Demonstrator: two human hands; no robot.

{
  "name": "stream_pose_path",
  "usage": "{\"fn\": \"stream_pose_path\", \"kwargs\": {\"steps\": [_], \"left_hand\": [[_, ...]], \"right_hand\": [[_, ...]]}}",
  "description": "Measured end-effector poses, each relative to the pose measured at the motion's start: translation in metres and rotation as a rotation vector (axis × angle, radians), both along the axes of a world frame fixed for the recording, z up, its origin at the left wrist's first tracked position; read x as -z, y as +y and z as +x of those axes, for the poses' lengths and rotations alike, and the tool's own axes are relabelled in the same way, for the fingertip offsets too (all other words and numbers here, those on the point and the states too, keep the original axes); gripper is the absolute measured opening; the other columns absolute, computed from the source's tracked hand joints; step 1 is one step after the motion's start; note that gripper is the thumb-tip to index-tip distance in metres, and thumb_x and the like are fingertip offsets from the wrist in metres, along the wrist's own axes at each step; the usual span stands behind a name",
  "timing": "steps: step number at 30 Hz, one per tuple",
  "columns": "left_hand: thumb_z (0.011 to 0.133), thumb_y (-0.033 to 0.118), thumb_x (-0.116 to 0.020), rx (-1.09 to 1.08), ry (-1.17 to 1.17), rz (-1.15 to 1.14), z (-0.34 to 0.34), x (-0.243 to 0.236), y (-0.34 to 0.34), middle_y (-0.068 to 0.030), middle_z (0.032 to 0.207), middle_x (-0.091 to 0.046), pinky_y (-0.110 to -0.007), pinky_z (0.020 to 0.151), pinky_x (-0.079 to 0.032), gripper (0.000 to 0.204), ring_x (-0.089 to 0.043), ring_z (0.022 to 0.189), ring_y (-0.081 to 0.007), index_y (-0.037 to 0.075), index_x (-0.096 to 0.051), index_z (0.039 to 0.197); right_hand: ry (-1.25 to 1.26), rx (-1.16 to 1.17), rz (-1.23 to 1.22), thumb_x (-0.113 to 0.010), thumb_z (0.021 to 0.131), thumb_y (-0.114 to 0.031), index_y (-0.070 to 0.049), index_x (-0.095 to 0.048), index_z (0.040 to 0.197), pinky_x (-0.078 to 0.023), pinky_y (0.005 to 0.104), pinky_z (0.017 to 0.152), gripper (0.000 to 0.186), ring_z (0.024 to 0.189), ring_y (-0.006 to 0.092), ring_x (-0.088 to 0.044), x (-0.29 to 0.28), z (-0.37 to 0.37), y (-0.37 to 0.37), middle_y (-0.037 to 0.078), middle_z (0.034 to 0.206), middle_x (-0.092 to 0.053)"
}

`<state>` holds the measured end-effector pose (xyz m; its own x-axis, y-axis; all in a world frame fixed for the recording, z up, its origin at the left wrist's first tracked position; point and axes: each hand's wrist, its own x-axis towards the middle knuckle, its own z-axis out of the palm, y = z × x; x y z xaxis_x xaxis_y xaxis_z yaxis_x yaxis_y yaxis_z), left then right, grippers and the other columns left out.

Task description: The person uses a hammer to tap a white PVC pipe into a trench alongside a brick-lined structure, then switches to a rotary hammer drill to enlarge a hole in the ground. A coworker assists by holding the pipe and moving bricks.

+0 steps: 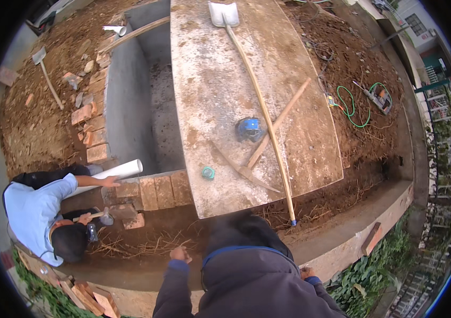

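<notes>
My left hand [180,255] is low in the centre above the rooty soil of the trench [151,238], fingers curled; whether anything is inside cannot be seen. My right hand [307,273], partly behind my body, is curled beside the concrete ledge [342,236], its contents hidden. In front of me is a large concrete slab [209,63] bearing a long-handled shovel [257,90], a pickaxe [252,159], a blue object [248,129] and a small turquoise item [208,173].
At left, a bent-over co-worker [34,212] touches a white pipe [127,168] and grips a wooden-handled tool [95,215]. Beside the slab are an open concrete pit [130,106], bricks [164,191] and another shovel [50,85]. A power tool [379,98] with green cord lies right.
</notes>
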<state>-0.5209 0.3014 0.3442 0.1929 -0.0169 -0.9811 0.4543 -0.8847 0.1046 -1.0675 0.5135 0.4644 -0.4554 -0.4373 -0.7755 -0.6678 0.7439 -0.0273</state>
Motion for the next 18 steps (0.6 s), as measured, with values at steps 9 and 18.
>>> {"fn": "stream_pose_path", "kwargs": {"steps": [9, 18], "left_hand": [[0.09, 0.021, -0.044, -0.03, -0.027, -0.095, -0.001, -0.007, -0.038, -0.0001, 0.057, -0.043, -0.032, 0.047, -0.03, 0.017, -0.04, 0.05, -0.0156, 0.011, -0.054, 0.08], [0.091, 0.024, -0.053, 0.021, -0.164, -0.186, -0.071, 0.001, -0.07, -0.0022, 0.057, -0.048, -0.036, 0.047, -0.036, 0.026, -0.044, 0.048, -0.0184, 0.014, -0.047, 0.068]], "right_hand": [[-0.05, 0.512, -0.158, -0.064, 0.079, -0.027, 0.003, -0.07, 0.083, -0.057, 0.037, 0.063, 0.031, 0.059, 0.0262, -0.069, 0.002, -0.011, -0.075, 0.019, 0.071, -0.069], [0.116, 0.256, -0.209, -0.06, 0.083, -0.03, -0.002, -0.07, 0.077, -0.057, 0.0309, 0.061, 0.03, 0.056, 0.0198, -0.069, -0.027, -0.063, -0.105, 0.008, 0.061, -0.068]]}}
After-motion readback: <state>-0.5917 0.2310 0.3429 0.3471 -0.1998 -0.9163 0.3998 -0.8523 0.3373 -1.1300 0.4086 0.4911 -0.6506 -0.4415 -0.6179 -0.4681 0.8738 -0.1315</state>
